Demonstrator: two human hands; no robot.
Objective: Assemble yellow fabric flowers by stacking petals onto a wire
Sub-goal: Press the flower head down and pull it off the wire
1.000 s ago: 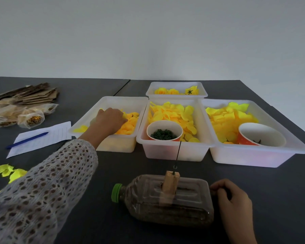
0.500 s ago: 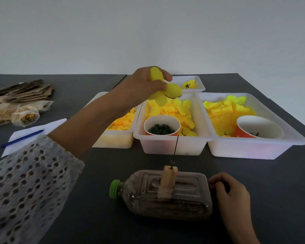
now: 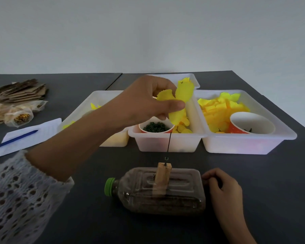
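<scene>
While the left hand (image 3: 144,101) pinches yellow petals (image 3: 179,99) in its fingers (image 3: 173,104) above the upright wire (image 3: 169,143), the right hand (image 3: 222,189) curls its fingers around the bottle (image 3: 158,191) base on the bench (image 3: 280,191).

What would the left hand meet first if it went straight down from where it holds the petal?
Probably the tip of the wire below the petal in the left hand, though depth is unclear; it might instead reach the cup behind.

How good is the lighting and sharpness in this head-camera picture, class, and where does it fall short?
Head view: dim, flat light, dark table with faint shadows; yellow petals in the left hand glow brightly; the thin wire is barely visible; wide-angle lens bends the tubs.
</scene>
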